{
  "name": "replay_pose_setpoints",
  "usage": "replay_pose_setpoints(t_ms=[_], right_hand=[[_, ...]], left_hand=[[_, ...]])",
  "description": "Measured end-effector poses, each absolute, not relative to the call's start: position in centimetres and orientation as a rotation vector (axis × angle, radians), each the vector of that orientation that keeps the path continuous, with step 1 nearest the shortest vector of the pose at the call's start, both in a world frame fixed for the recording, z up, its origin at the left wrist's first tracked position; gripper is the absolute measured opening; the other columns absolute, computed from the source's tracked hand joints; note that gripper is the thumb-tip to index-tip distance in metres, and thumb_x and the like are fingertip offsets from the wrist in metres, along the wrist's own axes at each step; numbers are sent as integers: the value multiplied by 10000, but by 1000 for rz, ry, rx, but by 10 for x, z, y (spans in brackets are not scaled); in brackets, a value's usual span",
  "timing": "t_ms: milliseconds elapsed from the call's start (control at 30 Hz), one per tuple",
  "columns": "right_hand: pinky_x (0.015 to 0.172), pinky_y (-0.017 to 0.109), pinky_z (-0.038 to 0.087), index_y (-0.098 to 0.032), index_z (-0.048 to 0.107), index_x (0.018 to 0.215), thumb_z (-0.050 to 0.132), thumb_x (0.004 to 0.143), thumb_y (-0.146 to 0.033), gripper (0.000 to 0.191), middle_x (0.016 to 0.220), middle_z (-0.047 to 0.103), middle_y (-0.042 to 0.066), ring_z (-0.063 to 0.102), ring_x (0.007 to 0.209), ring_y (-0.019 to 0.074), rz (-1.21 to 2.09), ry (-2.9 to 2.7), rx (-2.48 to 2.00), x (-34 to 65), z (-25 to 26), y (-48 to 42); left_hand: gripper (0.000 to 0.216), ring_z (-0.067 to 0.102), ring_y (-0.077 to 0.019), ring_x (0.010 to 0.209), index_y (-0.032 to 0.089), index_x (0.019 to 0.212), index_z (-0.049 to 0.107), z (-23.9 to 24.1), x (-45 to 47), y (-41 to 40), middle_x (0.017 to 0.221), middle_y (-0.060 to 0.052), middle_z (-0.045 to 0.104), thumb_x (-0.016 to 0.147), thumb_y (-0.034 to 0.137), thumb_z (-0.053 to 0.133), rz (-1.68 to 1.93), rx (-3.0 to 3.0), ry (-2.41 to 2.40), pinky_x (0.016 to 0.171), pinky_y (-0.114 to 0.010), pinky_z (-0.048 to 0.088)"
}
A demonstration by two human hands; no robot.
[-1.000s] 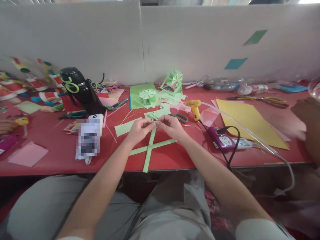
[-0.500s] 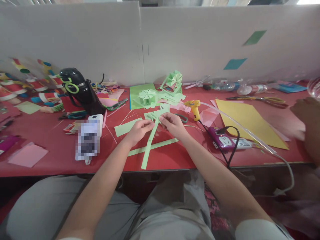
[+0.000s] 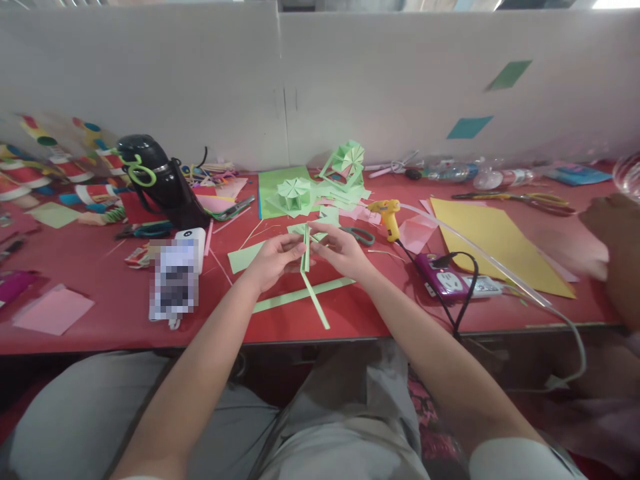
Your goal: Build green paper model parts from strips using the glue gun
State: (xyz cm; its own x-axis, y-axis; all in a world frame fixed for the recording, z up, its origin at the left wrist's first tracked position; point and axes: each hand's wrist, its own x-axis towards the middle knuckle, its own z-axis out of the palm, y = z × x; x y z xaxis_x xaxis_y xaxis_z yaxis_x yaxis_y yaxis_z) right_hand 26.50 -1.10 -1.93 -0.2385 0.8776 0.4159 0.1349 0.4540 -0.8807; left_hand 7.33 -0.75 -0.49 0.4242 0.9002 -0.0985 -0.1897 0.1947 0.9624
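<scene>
Between my two hands stands a folded green paper strip (image 3: pixel 307 250), one end hanging down toward the table's front edge. My left hand (image 3: pixel 274 261) pinches it from the left, thumb against the fold. From the right, my right hand (image 3: pixel 345 252) presses on it with thumb and fingers. Under my hands lies a flat green paper strip (image 3: pixel 300 295). A wider green paper piece (image 3: pixel 245 258) rests beside my left hand. Behind are two green folded-paper wheel shapes, a low one (image 3: pixel 294 193) and one on a frame (image 3: pixel 349 159).
A yellow glue gun (image 3: pixel 389 217) stands right of my hands, near a purple power strip (image 3: pixel 440 277) and yellow paper (image 3: pixel 495 243). A black bottle (image 3: pixel 160 183) and a phone (image 3: pixel 174 280) are at left. Another person's arm (image 3: pixel 617 253) shows at far right.
The green strip has turned from flat and slanting left to upright on edge between my hands. Its loose end now points down to the right. My hands have come to either side of it.
</scene>
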Motion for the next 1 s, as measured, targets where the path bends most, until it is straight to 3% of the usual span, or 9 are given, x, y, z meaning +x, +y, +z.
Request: replay_pose_setpoints(t_ms=[267, 500, 600, 667, 733, 867, 1000], right_hand=[[641, 284, 541, -229, 628, 1278, 659, 862, -349, 434, 1172, 676, 93, 618, 751, 135, 867, -1690, -922, 266, -17, -11], [802, 345, 557, -226, 661, 1206, 662, 857, -420, 399, 1089, 701, 82, 663, 916, 192, 831, -1648, -893, 265, -16, -11], [646, 303, 543, -195, 701, 943, 649, 844, -553, 375, 825, 703, 50, 635, 684, 157, 925, -1497, -987, 266, -15, -9], [533, 275, 488, -186, 635, 686, 612, 839, -635, 474, 620, 634, 26, 555, 529, 127, 972, -1420, -1079, 267, -14, -7], [467, 263, 431, -190, 563, 566, 601, 819, -686, 558, 506, 564, 11, 488, 449, 110, 1006, -1372, -1146, 269, -14, -5], [423, 258, 370, -186, 581, 567, 625, 782, -713, 570, 447, 504, -9, 436, 406, 100, 1028, -1352, -1174, 270, -15, -5], [489, 268, 421, -190, 611, 676, 618, 826, -642, 476, 553, 568, 3, 495, 484, 113, 947, -1448, -1103, 269, -15, -6]], left_hand=[[408, 745, -203, 753, 149, 1082, 664, -3, 74, -9, 987, -109, 748, 767, 366, 805, 852, 1117, 832, 689, -310, 607], [392, 745, -192, 727, 159, 1082, 661, -5, 73, -8, 949, -101, 756, 777, 363, 797, 827, 1110, 806, 710, -313, 612], [425, 743, -195, 710, 167, 1117, 656, -4, 72, -11, 920, -98, 760, 768, 358, 806, 761, 1139, 780, 709, -325, 615], [427, 743, -205, 715, 166, 1126, 657, -3, 71, -13, 909, -107, 761, 774, 358, 802, 658, 1184, 744, 689, -326, 612], [422, 744, -209, 724, 160, 1123, 660, -1, 71, -15, 921, -119, 760, 778, 361, 798, 590, 1214, 711, 682, -323, 610], [429, 743, -205, 753, 149, 1083, 669, -2, 72, -11, 964, -117, 752, 749, 373, 817, 779, 1150, 745, 711, -322, 610], [378, 740, -213, 863, 147, 1011, 670, -5, 71, 0, 978, -89, 745, 742, 369, 815, 1149, 1014, 819, 789, -334, 604]])
